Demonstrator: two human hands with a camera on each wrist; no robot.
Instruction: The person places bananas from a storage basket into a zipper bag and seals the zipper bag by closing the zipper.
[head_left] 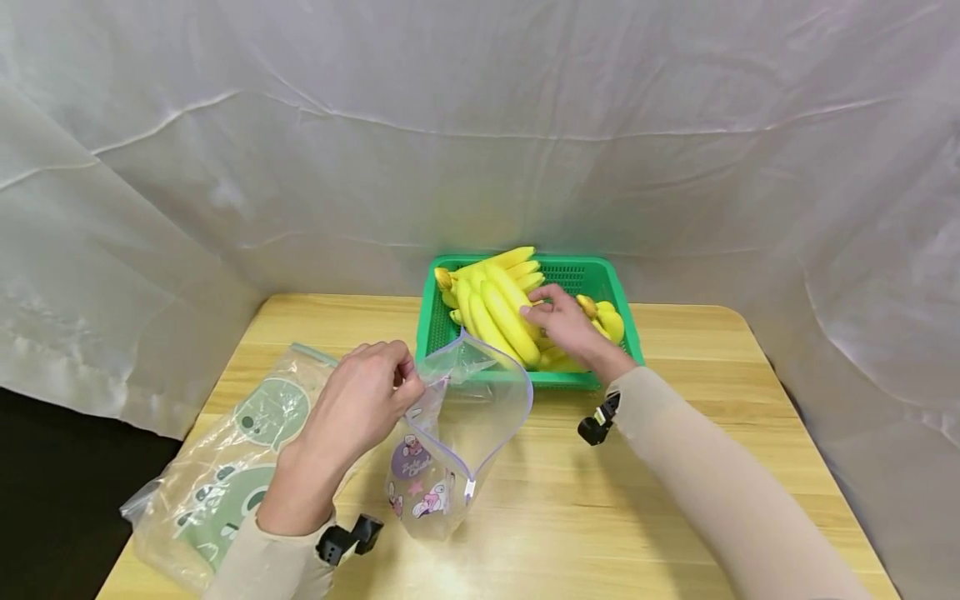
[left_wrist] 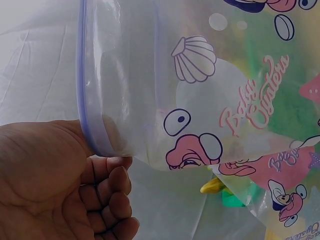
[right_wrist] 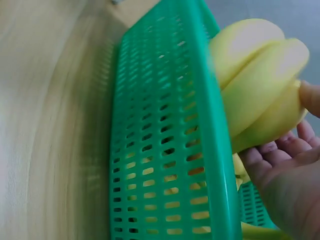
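My left hand (head_left: 367,396) pinches the rim of a clear zip bag (head_left: 431,492) with a purple edge and cartoon prints; its mouth gapes wide, and the zip slider hangs at the near side. In the left wrist view the thumb side of the hand (left_wrist: 75,175) meets the purple-edged rim. My right hand (head_left: 566,321) grips a bunch of bananas (head_left: 498,312) at its right side, over the green basket (head_left: 626,325). The right wrist view shows thumb and fingers on either side of these bananas (right_wrist: 265,85), next to the basket rim (right_wrist: 212,125).
Other bananas (head_left: 607,321) lie in the basket's right part. A second clear bag with green cartoon prints (head_left: 225,475) lies flat on the left of the wooden table (head_left: 600,533). Pale cloth (head_left: 480,167) hangs behind and at both sides.
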